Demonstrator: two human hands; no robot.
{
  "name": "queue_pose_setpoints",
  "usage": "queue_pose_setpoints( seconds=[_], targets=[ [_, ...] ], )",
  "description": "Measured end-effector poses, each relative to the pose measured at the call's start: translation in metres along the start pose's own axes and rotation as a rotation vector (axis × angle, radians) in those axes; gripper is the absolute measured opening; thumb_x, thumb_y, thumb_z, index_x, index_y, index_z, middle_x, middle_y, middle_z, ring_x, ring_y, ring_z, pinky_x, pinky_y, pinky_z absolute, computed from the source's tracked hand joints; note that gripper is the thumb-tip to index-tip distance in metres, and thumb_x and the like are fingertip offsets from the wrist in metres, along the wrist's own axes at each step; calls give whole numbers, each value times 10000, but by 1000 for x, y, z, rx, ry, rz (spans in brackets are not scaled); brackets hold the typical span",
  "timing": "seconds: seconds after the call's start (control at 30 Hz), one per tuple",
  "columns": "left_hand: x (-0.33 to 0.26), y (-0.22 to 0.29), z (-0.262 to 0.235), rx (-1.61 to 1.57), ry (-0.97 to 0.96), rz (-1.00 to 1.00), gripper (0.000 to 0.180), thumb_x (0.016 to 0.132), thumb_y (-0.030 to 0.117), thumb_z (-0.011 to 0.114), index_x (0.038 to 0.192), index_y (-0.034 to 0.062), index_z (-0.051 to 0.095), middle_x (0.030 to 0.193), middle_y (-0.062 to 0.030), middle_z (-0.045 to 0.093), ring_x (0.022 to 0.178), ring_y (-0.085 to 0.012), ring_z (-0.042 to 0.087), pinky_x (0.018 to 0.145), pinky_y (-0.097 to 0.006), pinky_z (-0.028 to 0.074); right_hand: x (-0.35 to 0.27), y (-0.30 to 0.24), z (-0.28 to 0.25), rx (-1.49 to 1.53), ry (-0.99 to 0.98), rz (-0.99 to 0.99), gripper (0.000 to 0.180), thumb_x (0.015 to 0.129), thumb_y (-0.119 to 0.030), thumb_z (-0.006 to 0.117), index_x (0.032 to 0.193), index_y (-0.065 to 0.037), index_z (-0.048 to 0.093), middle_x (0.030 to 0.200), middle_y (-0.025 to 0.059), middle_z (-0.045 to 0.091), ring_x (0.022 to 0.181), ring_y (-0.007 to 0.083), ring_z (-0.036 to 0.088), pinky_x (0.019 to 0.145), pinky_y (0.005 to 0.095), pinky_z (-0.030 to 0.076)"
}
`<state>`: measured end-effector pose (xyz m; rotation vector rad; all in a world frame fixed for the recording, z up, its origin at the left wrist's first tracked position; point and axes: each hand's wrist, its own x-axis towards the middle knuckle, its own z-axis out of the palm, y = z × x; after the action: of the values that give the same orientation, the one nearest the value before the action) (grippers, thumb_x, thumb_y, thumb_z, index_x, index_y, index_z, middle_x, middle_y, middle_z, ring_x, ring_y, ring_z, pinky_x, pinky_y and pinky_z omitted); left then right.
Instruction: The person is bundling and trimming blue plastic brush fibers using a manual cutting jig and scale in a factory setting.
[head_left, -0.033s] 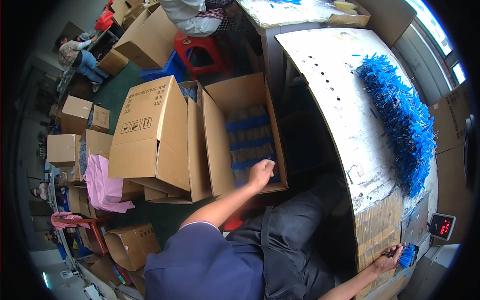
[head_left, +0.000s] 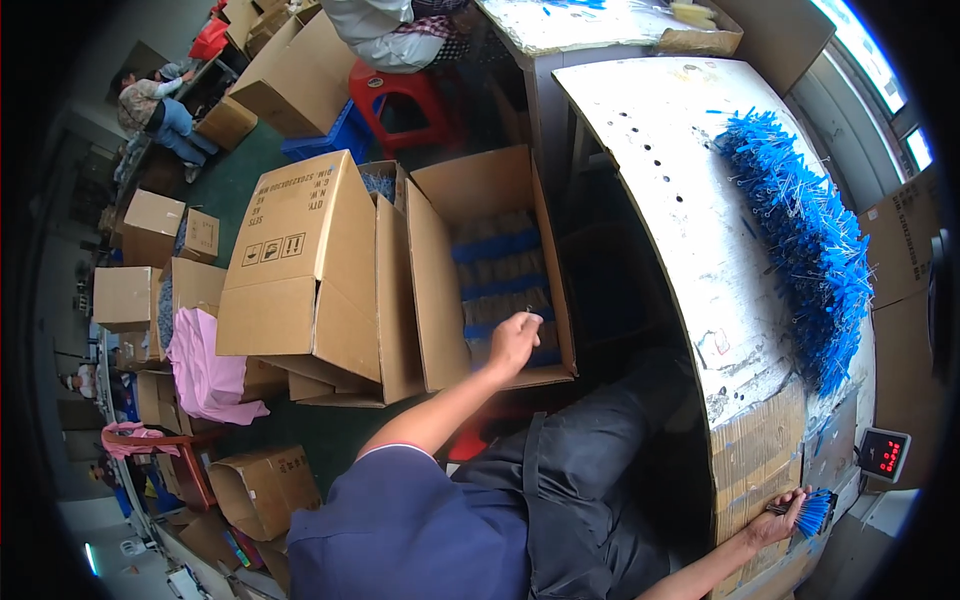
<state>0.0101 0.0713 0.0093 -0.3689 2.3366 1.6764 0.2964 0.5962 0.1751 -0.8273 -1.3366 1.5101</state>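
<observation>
Over the near end of an open cardboard box [head_left: 431, 290], my left hand [head_left: 514, 342] is closed, fingertips pinched. Something small and thin shows at those fingertips, too small to name. Inside the box lie rows of blue-and-greyish bundles [head_left: 500, 285]. At the lower right, my right hand [head_left: 782, 520] is closed around a bundle of blue sticks [head_left: 816, 512], which fan out past the fingers above the table's near end. A long heap of similar blue sticks with thin metal ends [head_left: 800, 240] lies along the table's right side.
A worn white table [head_left: 690, 210] has a cardboard sheet [head_left: 757, 455] on its near part. Beside my right hand stands a small device with a red-lit display [head_left: 884, 455]. Closed and open cartons [head_left: 290, 245] crowd the left, with a red stool [head_left: 405, 105] beyond. Other people sit and stand farther off.
My left hand has shifted slightly left and up over the box, still closed. The digits on the red display differ. My right hand has stayed put with its bundle.
</observation>
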Motion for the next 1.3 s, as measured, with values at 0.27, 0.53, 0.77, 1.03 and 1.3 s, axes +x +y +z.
queue_pose_setpoints(
  seconds=[0.27,0.53,0.77,1.03,1.3],
  targets=[
    [63,-19,-146,193,561,63,282,986,293,559,1036,65,718,814,-96,727,829,-273,707,794,-397,525,-5,-6,1,-1,33,25,257,1028,-107,590,1263,-5,617,936,9,632,693,63,525,589,184,428],
    [31,-62,-167,645,645,-211,492,887,338,711,1279,80,562,1240,-202,656,1112,-404,644,948,-504,499,-7,-9,9,-39,13,-6,260,1031,-97,579,1270,2,598,917,22,623,686,74,542,562,187,438],
    [-12,-86,-155,793,417,-295,497,889,275,710,1309,68,544,1192,-205,649,1116,-408,636,938,-510,506,-6,-2,15,2,-19,29,260,1024,-72,578,1271,9,590,911,43,625,701,96,563,566,203,455],
    [-71,-33,-111,769,-345,313,427,976,405,596,1241,70,615,1172,-185,615,1050,-401,652,919,-497,525,-4,-2,0,11,-38,-6,261,1019,-63,577,1269,13,589,914,57,635,696,108,569,562,216,458],
    [-57,-51,-52,1117,-618,341,296,860,205,682,1099,35,723,1023,-201,689,1013,-393,675,887,-503,537,-12,-7,9,30,-29,-9,265,1015,-49,574,1271,20,583,914,59,635,697,102,571,558,210,455]
  ],
)
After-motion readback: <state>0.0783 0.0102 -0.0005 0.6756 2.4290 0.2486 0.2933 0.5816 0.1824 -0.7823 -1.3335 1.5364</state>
